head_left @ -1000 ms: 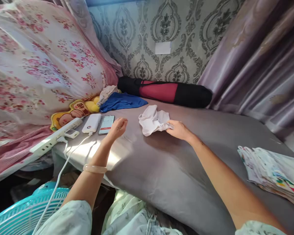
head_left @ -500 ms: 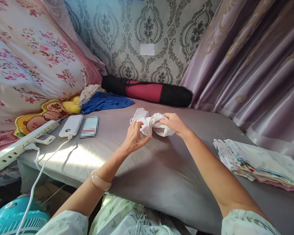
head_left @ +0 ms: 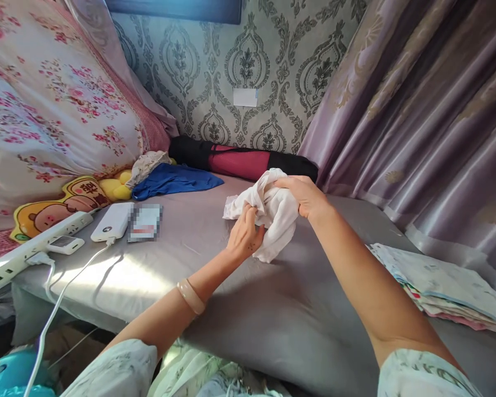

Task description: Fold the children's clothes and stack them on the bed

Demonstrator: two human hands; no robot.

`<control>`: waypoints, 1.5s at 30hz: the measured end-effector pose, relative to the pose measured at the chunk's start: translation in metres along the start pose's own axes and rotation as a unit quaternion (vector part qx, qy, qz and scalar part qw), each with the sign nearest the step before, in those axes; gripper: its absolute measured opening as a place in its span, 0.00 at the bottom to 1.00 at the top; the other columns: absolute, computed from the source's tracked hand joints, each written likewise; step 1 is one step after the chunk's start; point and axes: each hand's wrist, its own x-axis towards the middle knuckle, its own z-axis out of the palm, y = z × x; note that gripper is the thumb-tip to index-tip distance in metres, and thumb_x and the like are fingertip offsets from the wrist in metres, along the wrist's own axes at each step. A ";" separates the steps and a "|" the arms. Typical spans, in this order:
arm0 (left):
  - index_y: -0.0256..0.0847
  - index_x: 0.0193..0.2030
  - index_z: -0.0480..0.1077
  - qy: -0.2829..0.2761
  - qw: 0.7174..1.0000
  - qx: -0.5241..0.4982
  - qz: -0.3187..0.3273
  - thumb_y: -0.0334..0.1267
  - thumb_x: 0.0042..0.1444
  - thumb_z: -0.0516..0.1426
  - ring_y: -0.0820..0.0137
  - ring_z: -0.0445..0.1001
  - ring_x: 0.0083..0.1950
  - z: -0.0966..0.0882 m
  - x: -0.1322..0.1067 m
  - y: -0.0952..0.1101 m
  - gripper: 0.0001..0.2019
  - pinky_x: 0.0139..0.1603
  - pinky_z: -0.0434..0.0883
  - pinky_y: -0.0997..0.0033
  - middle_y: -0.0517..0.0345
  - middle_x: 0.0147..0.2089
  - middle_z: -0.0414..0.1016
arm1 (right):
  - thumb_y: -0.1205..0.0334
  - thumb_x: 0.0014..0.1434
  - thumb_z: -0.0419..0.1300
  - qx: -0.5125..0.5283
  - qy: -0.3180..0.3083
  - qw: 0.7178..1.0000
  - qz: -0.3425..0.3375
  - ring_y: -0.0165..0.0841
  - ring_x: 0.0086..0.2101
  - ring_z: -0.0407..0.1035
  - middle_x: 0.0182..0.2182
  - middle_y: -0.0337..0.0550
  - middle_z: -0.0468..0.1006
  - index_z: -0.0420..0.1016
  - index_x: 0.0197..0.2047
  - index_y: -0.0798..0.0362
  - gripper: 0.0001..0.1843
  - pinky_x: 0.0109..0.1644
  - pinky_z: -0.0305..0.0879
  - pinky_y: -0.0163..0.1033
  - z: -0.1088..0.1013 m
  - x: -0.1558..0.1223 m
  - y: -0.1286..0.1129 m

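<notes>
A crumpled white cloth (head_left: 273, 218) hangs just above the grey bed sheet (head_left: 240, 309), held by both hands. My right hand (head_left: 303, 196) grips its upper edge, fingers closed. My left hand (head_left: 244, 236) pinches the cloth lower down on its left side. A pale bangle sits on my left wrist.
A folded stack of printed cloths (head_left: 442, 284) lies at the right. A white power bank (head_left: 112, 221), a phone (head_left: 144, 223) and a power strip (head_left: 28, 248) lie at the left. A blue garment (head_left: 171, 181) and a red-black roll bag (head_left: 240, 161) rest by the wall. Curtains hang on the right.
My right hand lifted the white cloth off the sheet. My left hand moved from near the phone over to the cloth and took hold of it.
</notes>
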 end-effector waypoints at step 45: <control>0.41 0.26 0.75 -0.157 0.971 -0.128 -0.129 0.52 0.42 0.64 0.70 0.68 0.26 -0.097 0.195 -0.059 0.15 0.26 0.64 0.71 0.59 0.23 0.71 | 0.46 0.55 0.62 -0.363 -0.020 0.898 -0.249 0.33 0.31 0.69 0.28 0.39 0.77 0.80 0.33 0.53 0.17 0.34 0.62 0.37 -0.148 0.074 0.004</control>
